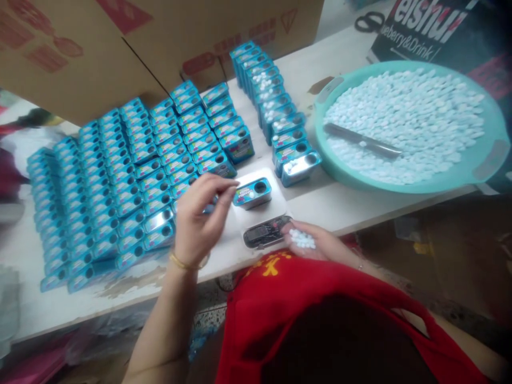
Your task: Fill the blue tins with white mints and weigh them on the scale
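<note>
A blue tin [252, 193] with a dark round hole in its top stands on a small white scale [276, 198]. A white tablet lies on the tin's lid beside the hole. My left hand [204, 213] is at the tin's left end, thumb and forefinger pinched together; whatever is between the fingertips is too small to make out. In the cupped palm of my right hand [320, 238] lies a small heap of white tablets [303, 239]. That hand is by the right end of the scale's dark display panel [266, 232], its fingertips close to the buttons.
Rows of blue tins [132, 197] cover the table's left side. Another row [272, 96], some topped with tablets, runs toward the back. At right, a turquoise basin [400, 186] full of tablets holds a metal strip [362, 140]. Cardboard [160, 42] rises behind; scissors [370, 22] lie back right.
</note>
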Demonstrator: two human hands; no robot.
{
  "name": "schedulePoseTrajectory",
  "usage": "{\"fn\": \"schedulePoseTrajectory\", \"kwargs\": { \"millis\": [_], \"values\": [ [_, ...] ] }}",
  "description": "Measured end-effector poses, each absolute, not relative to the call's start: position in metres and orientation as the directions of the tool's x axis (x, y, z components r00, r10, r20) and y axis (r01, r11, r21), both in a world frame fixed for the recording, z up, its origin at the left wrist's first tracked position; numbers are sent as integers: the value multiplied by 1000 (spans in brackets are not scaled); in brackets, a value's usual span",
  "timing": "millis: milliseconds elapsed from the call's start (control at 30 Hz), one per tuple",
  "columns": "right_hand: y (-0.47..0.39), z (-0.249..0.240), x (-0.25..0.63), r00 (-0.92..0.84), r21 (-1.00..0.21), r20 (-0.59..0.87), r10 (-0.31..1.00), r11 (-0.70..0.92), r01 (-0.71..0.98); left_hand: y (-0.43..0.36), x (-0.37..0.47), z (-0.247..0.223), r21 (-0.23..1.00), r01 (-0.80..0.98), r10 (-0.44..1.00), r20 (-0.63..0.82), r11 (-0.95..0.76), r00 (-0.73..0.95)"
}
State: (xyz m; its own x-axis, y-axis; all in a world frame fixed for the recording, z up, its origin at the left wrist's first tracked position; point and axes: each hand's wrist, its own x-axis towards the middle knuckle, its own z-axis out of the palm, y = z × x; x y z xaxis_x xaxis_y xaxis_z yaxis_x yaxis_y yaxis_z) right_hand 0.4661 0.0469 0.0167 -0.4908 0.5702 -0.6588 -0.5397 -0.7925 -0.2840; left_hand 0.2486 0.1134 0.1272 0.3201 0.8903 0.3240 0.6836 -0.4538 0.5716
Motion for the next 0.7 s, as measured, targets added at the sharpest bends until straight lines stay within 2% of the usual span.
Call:
{"fn": "schedulePoseTrajectory", "kwargs": {
  "millis": [67,167,300,500,567,633,700],
  "values": [
    [45,13,470,-463,-304,-669,581,-783,-542,117,236,125,559,731,914,331,-391,235],
    [45,12,473,-448,-326,-663,600,-770,-549,120,229,117,577,734,927,315,-358,205],
    [46,12,472,-449,-330,-667,594,-776,-537,124,240,103,555,717,906,292,-422,307],
    [46,7,471,-433,-332,-677,595,-772,-542,131,253,97,399,775,871,205,-491,446],
    [46,8,470,-435,-336,-675,596,-773,-538,129,255,101,435,768,882,212,-470,420],
    [48,11,467,-451,-330,-666,594,-777,-535,122,261,107,519,715,882,226,-469,414],
    [50,15,463,-483,-297,-645,592,-777,-555,113,270,114,609,601,839,223,-517,496]
  ]
}}
